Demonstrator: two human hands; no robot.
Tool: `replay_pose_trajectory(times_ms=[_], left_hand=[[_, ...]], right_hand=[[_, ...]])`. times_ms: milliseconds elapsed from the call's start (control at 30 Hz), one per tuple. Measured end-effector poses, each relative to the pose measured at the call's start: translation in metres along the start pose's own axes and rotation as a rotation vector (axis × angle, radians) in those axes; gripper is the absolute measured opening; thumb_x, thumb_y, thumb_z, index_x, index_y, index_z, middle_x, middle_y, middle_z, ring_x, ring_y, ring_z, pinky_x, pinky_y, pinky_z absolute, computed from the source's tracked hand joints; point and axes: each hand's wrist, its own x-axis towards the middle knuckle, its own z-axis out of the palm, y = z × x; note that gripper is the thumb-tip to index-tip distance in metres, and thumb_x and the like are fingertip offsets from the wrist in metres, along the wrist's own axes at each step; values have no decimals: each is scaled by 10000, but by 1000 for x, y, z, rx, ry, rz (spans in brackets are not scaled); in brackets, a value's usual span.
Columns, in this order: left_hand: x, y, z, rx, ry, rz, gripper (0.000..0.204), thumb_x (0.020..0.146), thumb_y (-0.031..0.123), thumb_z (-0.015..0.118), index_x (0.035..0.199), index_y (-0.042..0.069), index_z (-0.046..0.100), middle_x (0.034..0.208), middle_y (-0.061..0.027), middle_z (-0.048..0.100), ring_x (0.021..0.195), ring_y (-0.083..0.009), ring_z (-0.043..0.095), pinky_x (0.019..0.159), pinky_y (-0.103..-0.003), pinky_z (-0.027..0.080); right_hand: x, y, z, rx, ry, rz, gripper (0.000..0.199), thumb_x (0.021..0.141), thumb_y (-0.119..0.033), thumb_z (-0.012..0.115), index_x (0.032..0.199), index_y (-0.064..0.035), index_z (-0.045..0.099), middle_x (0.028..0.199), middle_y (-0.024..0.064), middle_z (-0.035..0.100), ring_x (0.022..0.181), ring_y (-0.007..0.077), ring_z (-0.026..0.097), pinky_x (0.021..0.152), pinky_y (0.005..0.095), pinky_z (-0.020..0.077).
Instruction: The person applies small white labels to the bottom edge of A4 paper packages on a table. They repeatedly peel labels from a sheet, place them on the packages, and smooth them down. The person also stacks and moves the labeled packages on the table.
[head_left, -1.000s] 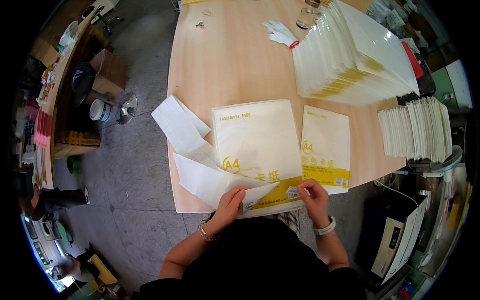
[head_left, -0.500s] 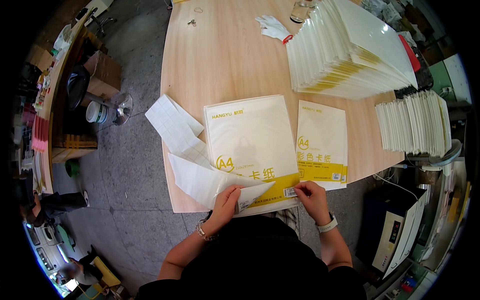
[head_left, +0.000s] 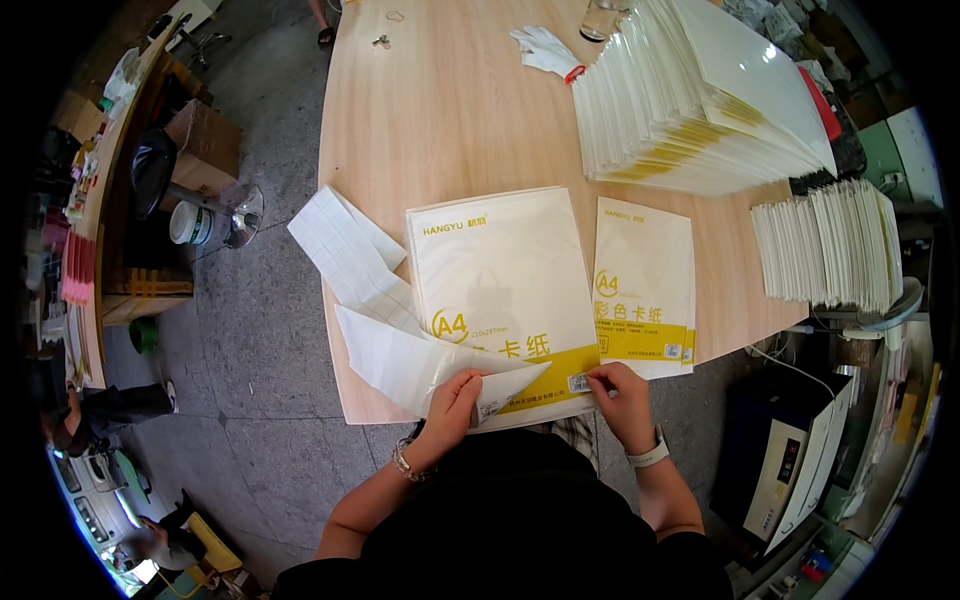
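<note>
A stack of white and yellow card-paper packs (head_left: 500, 270) lies in front of me at the table's near edge. My left hand (head_left: 455, 402) is closed on a long white strip of label sheet (head_left: 385, 355), which folds across the packs' lower left corner and trails away to the left. Small printed labels show on the strip beside my fingers. At the packs' lower right, my right hand (head_left: 622, 398) pinches the edge of a small barcode label (head_left: 579, 383), which lies against the yellow band. Another card-paper pack (head_left: 643, 270) lies just right of the stack.
A tall fanned pile of packs (head_left: 690, 110) stands at the far right, with a smaller pile (head_left: 825, 245) nearer. A white glove (head_left: 545, 52) and a glass (head_left: 600, 20) are at the back. Small metal pieces (head_left: 381, 42) lie far left on the table (head_left: 440, 110).
My right hand has shifted very slightly left at the label. My left hand stays in place on the strip. Another person's foot has come into view beyond the table's far left.
</note>
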Motion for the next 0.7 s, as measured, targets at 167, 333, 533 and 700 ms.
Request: replay_pose_trajectory(times_ms=[167,333,533,700], left_hand=[[0,-1,0,43,8,32,272,893,190,397,953,-27,550,827,-64,584,773,-94,508,701,-234,414],[1,-3,-1,153,19,77,268,890,187,402,946,-26,553,798,-78,590,758,-103,516,682,-242,418],[1,-1,-2,147,-2,56,267,890,195,405,955,-17,553,761,-45,570,716,-86,492,646,-228,407],[-3,12,-5,-26,4,-40,255,891,197,406,965,6,559,733,25,533,658,-48,434,597,-188,360]], right_hand=[[-2,-9,2,-163,-22,-37,129,741,-95,625,816,-19,553,732,113,554,606,268,550,546,308,449],[10,-9,-2,-297,-78,96,180,780,-178,603,803,-12,536,659,105,521,553,227,523,493,292,413],[10,30,-2,294,-145,374,197,819,-169,582,840,14,513,596,25,480,536,97,465,497,232,389],[3,45,11,441,-42,279,150,815,-99,577,893,4,500,683,6,517,622,73,485,580,211,418]])
